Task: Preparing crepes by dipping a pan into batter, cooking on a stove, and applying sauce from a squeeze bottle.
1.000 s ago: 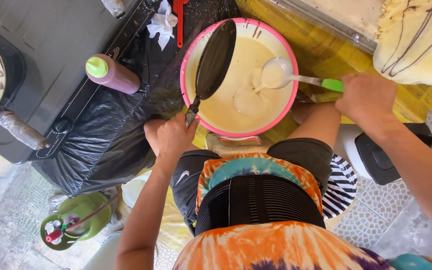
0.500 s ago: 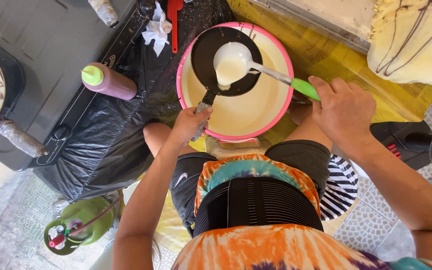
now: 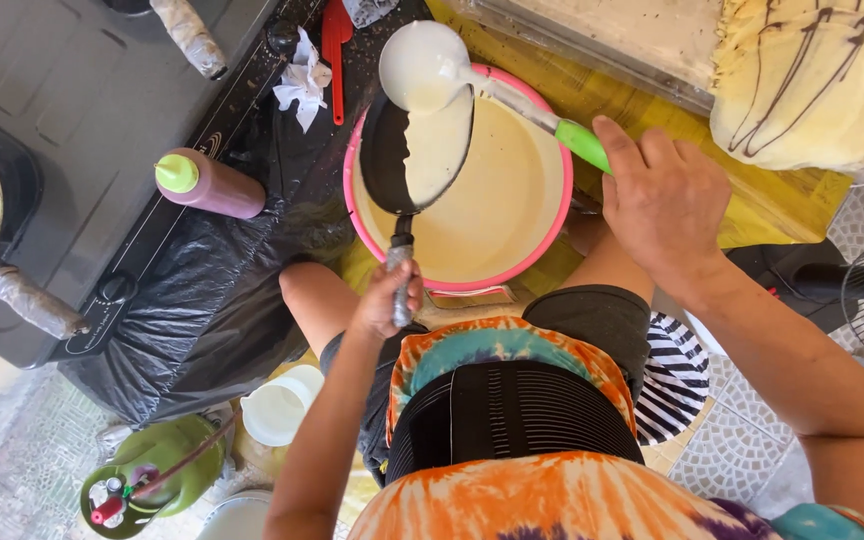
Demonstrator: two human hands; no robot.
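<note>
A: Hands. What does each one hold?

B: The left hand (image 3: pixel 384 300) is closed around the metal handle of a small black round frying pan (image 3: pixel 414 152), tilted steeply above a pink-rimmed round plastic basin of pale batter (image 3: pixel 552 215). The right hand (image 3: pixel 664 200) is closed on the green handle of a white plastic ladle (image 3: pixel 420 68), its bowl raised at the pan's upper edge.

A: Where does the batter sit?

B: A pale sheet covers the pan's right half; the left half shows bare black. The pan hangs over the basin, not touching it as far as can be seen.

A: How would the pan handle?

B: Judged light and stiff, held in one hand at the far end of its handle; the wet batter is runny and shifts with tilt. The ladle is light and is best held at the green grip.

A: Surroundings?

B: To the left, a brown squeeze bottle with a green cap (image 3: pixel 210 185) lies on black plastic sheeting (image 3: pixel 202 300) beside a dark stove top (image 3: pixel 82 110). Folded crepes with dark drizzle (image 3: pixel 812 80) rest at upper right on the yellow desk (image 3: pixel 792 205).
</note>
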